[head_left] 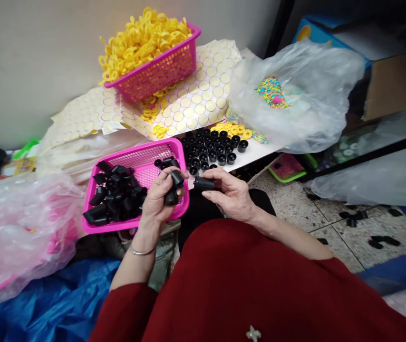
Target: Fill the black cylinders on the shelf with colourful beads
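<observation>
My left hand (158, 194) is closed around a few black plastic cup-shaped pieces (176, 179), over the right rim of a pink basket (92, 190). Between the thumb and fingers of my right hand (233, 194) is another black plastic piece (203, 183), lying sideways with one end toward my left hand; the two hands are apart. Loose black pieces (119, 190) are heaped in the pink basket. Just beyond my hands, many round black cups (212, 147) stand close together on the white work surface (249, 159), their hollow ends up.
A second pink basket (160, 71), heaped with yellow ring pieces (142, 42), stands on sticker sheets (203, 95) at the back. A clear plastic bag (306, 90) with coloured beads lies right. Pink-filled bags (28, 232) are at left. Black pieces (383, 240) lie on the floor.
</observation>
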A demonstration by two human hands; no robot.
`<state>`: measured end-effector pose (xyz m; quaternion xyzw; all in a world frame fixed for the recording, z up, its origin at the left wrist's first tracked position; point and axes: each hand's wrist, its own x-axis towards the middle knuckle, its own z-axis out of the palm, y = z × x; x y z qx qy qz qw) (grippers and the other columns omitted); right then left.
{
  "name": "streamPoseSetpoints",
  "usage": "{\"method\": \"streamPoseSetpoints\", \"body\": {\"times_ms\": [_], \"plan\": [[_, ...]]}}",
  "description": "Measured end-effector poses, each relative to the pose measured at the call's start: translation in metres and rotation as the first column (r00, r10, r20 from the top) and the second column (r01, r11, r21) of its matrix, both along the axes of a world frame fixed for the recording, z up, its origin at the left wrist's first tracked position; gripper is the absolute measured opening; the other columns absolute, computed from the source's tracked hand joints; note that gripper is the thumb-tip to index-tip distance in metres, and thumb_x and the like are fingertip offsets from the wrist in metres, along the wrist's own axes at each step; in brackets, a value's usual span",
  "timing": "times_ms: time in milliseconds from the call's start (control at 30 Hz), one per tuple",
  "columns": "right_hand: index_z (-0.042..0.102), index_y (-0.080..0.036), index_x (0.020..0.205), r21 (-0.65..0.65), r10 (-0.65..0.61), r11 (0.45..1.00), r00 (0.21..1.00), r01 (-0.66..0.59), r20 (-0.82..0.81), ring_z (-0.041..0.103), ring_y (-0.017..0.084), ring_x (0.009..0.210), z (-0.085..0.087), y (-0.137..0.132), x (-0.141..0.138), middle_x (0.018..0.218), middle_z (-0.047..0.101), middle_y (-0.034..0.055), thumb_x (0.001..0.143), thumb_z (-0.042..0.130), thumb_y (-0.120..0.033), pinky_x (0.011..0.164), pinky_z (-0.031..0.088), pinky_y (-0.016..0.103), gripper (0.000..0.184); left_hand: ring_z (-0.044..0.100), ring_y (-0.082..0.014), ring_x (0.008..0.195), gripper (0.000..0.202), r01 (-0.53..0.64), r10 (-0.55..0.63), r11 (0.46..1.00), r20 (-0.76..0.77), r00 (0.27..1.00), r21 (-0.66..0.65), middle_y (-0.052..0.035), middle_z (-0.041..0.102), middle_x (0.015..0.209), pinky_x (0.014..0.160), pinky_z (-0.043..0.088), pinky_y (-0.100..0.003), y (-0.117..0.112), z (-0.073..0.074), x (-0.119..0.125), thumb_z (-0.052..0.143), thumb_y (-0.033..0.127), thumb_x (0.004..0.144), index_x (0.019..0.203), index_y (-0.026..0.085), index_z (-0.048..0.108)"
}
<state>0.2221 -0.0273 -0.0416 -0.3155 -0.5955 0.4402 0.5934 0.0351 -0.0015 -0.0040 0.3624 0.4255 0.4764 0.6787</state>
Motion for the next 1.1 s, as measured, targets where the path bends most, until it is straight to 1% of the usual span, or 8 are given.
{"method": "streamPoseSetpoints", "body": {"times_ms": [100,233,400,533,667,800,900,1100], "plan": [[0.061,-0.023,0.112,0.096,-0.148,0.985,0.986,0.140,0.079,0.064,0.018,0.098,-0.001,-0.008,0.011,0.106,0.066,0.0070,0.084,0.066,-0.023,0.085,0.057,0.035,0.028,0.048,-0.0050,0.054,0.032,0.003,0.006,0.999,0.171,0.985,-0.051,-0.0002,0.067,0.087,0.046,0.040,-0.019,-0.007,-0.003,0.032,0.081,0.047,0.069,0.085,0.024,0.067],[0.060,-0.024,0.115,0.210,-0.293,0.944,0.941,0.256,0.171,0.066,0.021,0.100,-0.002,-0.019,0.026,0.109,0.068,0.0083,0.084,0.065,-0.019,0.089,0.057,0.041,0.031,0.048,-0.0059,0.055,0.032,0.045,-0.035,0.998,0.171,0.985,-0.051,-0.0004,0.064,0.085,0.046,0.041,-0.020,-0.010,-0.011,0.060,0.075,0.052,0.075,0.084,0.023,0.065],[0.059,-0.026,0.118,0.263,-0.396,0.904,0.893,0.338,0.212,0.067,0.021,0.100,-0.008,-0.027,0.037,0.110,0.068,0.0079,0.083,0.065,-0.017,0.085,0.060,0.041,0.036,0.050,-0.0060,0.056,0.030,0.037,-0.031,0.999,0.164,0.986,-0.035,0.0011,0.062,0.083,0.048,0.043,-0.020,-0.010,-0.022,0.076,0.078,0.048,0.073,0.083,0.023,0.064],[0.060,-0.026,0.117,0.261,-0.411,0.898,0.886,0.354,0.213,0.067,0.020,0.099,-0.013,-0.027,0.041,0.109,0.068,0.0074,0.084,0.065,-0.016,0.084,0.060,0.040,0.035,0.051,-0.0054,0.058,0.033,0.026,-0.020,0.999,0.179,0.984,-0.030,0.0019,0.062,0.080,0.050,0.042,-0.020,-0.011,-0.026,0.080,0.084,0.044,0.068,0.082,0.022,0.063],[0.061,-0.025,0.116,0.286,-0.395,0.899,0.894,0.331,0.210,0.067,0.020,0.098,-0.014,-0.026,0.043,0.106,0.069,0.0073,0.082,0.066,-0.014,0.083,0.060,0.039,0.036,0.053,-0.0049,0.059,0.038,-0.037,0.041,0.999,0.171,0.984,-0.027,0.0030,0.065,0.081,0.051,0.042,-0.018,-0.010,-0.029,0.082,0.089,0.040,0.059,0.080,0.021,0.064],[0.062,-0.025,0.114,0.264,-0.405,0.900,0.890,0.347,0.210,0.068,0.019,0.096,-0.016,-0.026,0.044,0.104,0.069,0.0070,0.083,0.066,-0.017,0.081,0.060,0.038,0.032,0.059,-0.0075,0.063,0.038,-0.099,0.097,0.995,0.100,0.990,0.013,0.0025,0.069,0.084,0.056,0.045,-0.020,-0.009,-0.036,0.082,0.089,0.037,0.059,0.086,0.024,0.064],[0.062,-0.023,0.112,0.247,-0.405,0.901,0.894,0.356,0.190,0.067,0.019,0.095,-0.016,-0.026,0.046,0.102,0.069,0.0068,0.084,0.066,-0.017,0.081,0.060,0.037,0.030,0.060,-0.0078,0.067,0.037,-0.108,0.107,0.994,0.093,0.990,0.011,0.0027,0.070,0.084,0.060,0.046,-0.020,-0.008,-0.040,0.084,0.088,0.036,0.060,0.086,0.024,0.065],[0.064,-0.020,0.107,0.161,-0.324,0.941,0.930,0.298,0.172,0.066,0.018,0.093,-0.018,-0.023,0.046,0.101,0.068,0.0072,0.084,0.065,-0.016,0.082,0.058,0.034,0.023,0.062,-0.0079,0.066,0.041,-0.139,0.140,0.990,0.103,0.985,-0.015,0.0018,0.070,0.081,0.060,0.048,-0.020,-0.006,-0.044,0.089,0.091,0.037,0.053,0.083,0.022,0.069]]}}
